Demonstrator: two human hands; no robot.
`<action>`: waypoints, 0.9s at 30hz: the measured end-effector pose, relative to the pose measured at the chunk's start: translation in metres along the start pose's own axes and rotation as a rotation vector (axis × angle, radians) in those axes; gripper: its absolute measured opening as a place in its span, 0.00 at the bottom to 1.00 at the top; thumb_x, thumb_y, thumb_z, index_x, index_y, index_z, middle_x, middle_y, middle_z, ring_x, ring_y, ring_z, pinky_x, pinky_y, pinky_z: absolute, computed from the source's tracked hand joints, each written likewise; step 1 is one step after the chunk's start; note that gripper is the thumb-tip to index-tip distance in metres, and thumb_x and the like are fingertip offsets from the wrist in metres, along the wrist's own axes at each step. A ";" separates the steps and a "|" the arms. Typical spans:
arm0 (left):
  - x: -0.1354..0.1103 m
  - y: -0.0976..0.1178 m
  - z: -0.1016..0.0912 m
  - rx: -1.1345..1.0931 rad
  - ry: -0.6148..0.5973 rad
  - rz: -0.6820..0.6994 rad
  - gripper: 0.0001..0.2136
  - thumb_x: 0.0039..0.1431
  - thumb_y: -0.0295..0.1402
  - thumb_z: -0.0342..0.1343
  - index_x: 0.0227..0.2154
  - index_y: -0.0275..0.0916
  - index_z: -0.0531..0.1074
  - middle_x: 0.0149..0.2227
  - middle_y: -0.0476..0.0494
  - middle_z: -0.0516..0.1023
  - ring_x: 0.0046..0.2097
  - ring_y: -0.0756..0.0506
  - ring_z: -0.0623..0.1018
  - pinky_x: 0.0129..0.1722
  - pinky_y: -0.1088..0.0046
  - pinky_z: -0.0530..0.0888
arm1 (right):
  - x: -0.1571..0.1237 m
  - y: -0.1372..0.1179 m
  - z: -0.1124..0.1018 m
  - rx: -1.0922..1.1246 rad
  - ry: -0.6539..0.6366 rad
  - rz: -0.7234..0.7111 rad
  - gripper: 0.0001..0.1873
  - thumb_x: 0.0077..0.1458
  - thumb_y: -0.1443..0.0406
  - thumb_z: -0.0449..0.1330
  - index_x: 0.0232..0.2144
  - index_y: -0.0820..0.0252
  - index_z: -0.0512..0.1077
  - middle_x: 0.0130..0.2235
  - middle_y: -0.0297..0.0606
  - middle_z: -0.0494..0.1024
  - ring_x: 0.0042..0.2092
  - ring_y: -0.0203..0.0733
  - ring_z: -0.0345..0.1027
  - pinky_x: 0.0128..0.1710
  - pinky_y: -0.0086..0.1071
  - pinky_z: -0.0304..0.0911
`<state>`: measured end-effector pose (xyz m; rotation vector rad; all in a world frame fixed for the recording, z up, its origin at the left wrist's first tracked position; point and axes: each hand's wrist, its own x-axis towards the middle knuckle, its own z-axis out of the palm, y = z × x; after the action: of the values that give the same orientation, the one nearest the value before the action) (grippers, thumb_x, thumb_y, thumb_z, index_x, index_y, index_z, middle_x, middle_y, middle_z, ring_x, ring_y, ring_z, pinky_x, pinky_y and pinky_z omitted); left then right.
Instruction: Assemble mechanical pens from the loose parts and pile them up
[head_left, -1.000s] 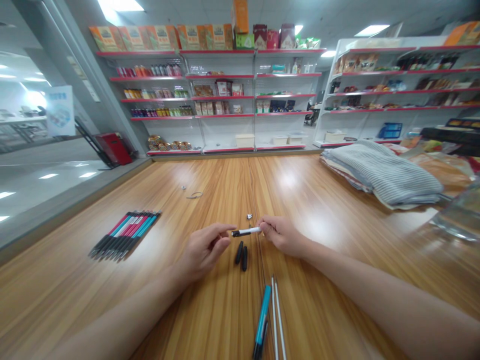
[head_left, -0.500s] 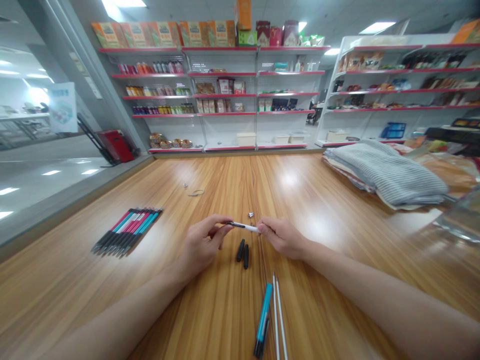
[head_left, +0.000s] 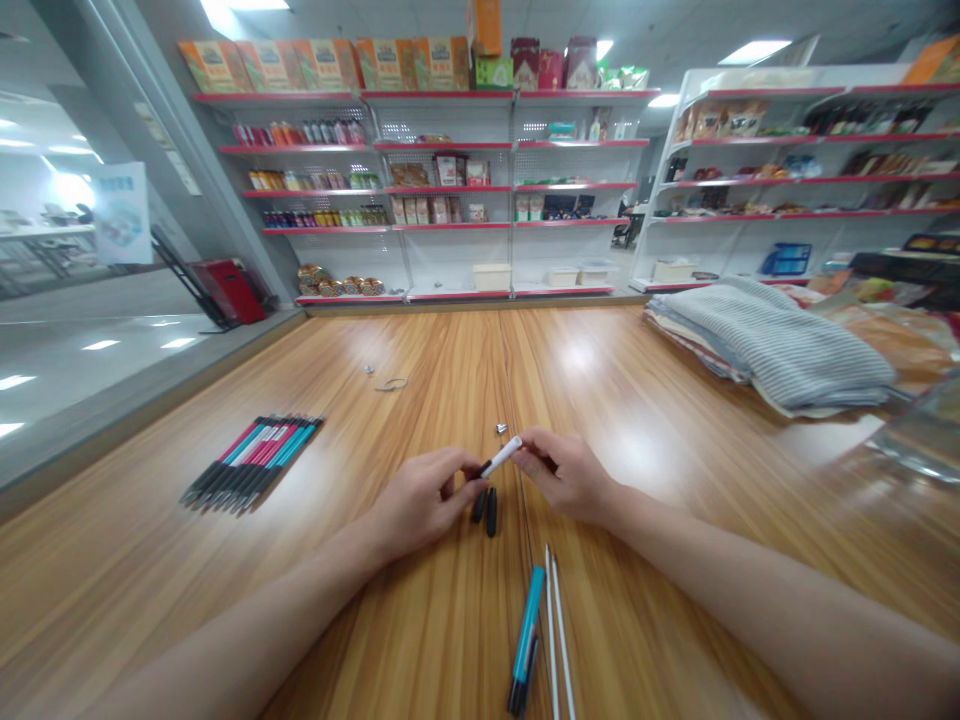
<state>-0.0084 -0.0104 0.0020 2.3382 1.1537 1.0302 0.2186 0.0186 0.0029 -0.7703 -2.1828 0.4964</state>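
Pinching a white tube [head_left: 501,457] between them, the left hand [head_left: 424,500] and the right hand [head_left: 566,475] held it just above the table [head_left: 375,620], near the middle. The left fingertips were closed on its dark near end and the right thumb and forefinger on its white far end, so the tube slanted up to the right.

Two black caps [head_left: 486,508] lay right under the hands, with a small metal tip [head_left: 501,429] just beyond. A teal pen barrel [head_left: 525,635] and two thin white refills [head_left: 555,620] lay nearer, and a row of pens [head_left: 251,462] was well off to the left.

Both grips looked light and only at the ends. A twist or push out of line could probably have let the tube slip free and scatter the loose pieces, with the tiny tip easiest to lose.
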 end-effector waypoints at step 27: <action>0.010 -0.023 -0.002 -0.831 0.197 -0.411 0.10 0.57 0.38 0.58 0.35 0.37 0.67 0.24 0.53 0.66 0.17 0.57 0.64 0.14 0.83 0.54 | 0.003 0.017 0.001 -0.277 0.033 0.041 0.09 0.58 0.70 0.53 0.38 0.60 0.73 0.36 0.41 0.69 0.40 0.42 0.65 0.43 0.35 0.62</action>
<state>-0.0181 0.0110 -0.0053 1.3222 0.9495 1.2738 0.2220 0.0328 -0.0057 -0.9654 -2.2354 0.2003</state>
